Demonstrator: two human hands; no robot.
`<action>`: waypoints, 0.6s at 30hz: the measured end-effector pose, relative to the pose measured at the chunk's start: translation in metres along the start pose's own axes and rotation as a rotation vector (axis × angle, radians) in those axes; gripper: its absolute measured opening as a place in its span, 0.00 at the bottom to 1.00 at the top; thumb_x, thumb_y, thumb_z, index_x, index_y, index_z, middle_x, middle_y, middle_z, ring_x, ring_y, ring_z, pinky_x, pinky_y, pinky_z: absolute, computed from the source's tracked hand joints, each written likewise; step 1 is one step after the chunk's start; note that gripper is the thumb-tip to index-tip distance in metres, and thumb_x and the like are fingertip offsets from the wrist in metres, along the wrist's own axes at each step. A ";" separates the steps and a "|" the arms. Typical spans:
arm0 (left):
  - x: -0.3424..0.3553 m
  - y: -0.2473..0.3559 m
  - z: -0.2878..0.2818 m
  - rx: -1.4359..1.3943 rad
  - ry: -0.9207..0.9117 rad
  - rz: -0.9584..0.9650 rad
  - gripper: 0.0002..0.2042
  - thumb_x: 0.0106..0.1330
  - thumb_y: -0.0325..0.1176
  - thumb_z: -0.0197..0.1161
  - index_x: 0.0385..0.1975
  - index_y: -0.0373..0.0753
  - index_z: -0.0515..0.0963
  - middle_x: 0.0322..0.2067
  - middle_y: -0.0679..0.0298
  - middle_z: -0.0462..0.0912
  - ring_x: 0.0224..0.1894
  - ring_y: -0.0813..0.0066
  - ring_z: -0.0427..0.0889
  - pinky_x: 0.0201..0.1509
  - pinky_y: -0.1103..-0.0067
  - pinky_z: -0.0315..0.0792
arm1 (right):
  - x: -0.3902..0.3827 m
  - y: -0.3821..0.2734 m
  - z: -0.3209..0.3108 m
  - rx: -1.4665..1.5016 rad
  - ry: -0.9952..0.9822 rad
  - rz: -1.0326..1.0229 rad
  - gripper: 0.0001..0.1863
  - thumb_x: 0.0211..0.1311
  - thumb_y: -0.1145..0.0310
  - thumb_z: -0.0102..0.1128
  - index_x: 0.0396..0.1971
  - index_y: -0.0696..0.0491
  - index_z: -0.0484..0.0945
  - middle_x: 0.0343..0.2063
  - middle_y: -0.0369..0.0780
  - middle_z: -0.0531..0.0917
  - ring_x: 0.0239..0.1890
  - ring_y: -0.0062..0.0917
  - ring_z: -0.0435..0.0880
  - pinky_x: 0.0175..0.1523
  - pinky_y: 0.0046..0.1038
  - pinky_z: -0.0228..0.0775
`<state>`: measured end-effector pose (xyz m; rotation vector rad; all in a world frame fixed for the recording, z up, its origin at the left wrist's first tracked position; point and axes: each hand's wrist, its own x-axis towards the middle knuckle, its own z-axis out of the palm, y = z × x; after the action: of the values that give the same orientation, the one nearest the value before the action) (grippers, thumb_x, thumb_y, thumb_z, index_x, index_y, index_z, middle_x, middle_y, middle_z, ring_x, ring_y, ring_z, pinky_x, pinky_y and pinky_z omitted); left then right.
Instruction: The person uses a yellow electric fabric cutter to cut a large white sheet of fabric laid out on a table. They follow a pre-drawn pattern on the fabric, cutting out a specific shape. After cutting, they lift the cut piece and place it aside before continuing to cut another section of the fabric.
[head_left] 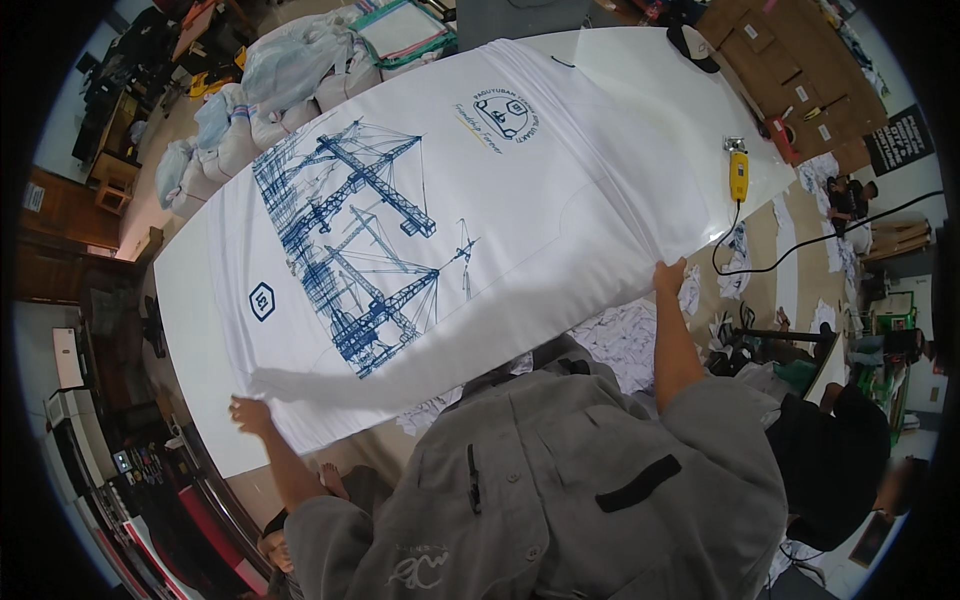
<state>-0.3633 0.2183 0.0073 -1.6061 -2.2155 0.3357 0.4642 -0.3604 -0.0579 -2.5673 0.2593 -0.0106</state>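
A large white shirt lies spread over the white table, printed with dark blue construction cranes, a small hexagon mark and a round emblem. At the near left corner, my left hand pinches the hem, and creases run inward from it. My right hand grips the near right edge, where long folds of cloth gather. Both arms are stretched wide apart. Parts of the fingers of both hands are hard to make out at this size.
The white table shows around the cloth. A yellow clipper-like tool with a black cord lies at the right edge, a cap at the far right corner. Filled bags line the far left side. Scrap pieces lie below.
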 end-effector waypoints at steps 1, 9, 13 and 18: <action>-0.014 0.012 0.012 -0.068 0.071 0.018 0.27 0.73 0.43 0.59 0.70 0.48 0.65 0.70 0.57 0.65 0.71 0.60 0.67 0.60 0.46 0.73 | -0.003 -0.012 0.004 -0.006 -0.053 0.000 0.41 0.61 0.63 0.62 0.71 0.61 0.57 0.54 0.68 0.80 0.59 0.61 0.81 0.66 0.46 0.73; -0.303 0.229 -0.116 -0.705 0.004 0.384 0.41 0.78 0.59 0.52 0.80 0.37 0.52 0.82 0.48 0.43 0.84 0.44 0.37 0.81 0.41 0.36 | 0.012 -0.083 -0.041 -0.270 -0.178 0.152 0.46 0.64 0.61 0.62 0.78 0.53 0.49 0.70 0.67 0.61 0.73 0.52 0.67 0.67 0.58 0.68; -0.379 0.263 -0.166 -0.764 -0.140 0.375 0.42 0.78 0.59 0.50 0.81 0.36 0.48 0.83 0.48 0.40 0.84 0.44 0.35 0.81 0.43 0.33 | 0.048 -0.066 -0.039 -0.383 -0.035 -0.347 0.42 0.68 0.49 0.62 0.78 0.46 0.58 0.77 0.54 0.53 0.80 0.46 0.55 0.71 0.68 0.56; -0.389 0.272 -0.150 -0.571 -0.163 0.303 0.42 0.79 0.61 0.45 0.81 0.36 0.47 0.83 0.49 0.39 0.84 0.46 0.35 0.81 0.42 0.33 | 0.097 -0.103 -0.017 -0.462 -0.251 -0.898 0.37 0.75 0.41 0.51 0.79 0.37 0.61 0.81 0.41 0.54 0.81 0.46 0.51 0.76 0.69 0.44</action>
<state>0.0415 -0.0690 -0.0327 -2.2936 -2.3176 -0.1111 0.5769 -0.3020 0.0064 -2.8592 -1.0990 0.0423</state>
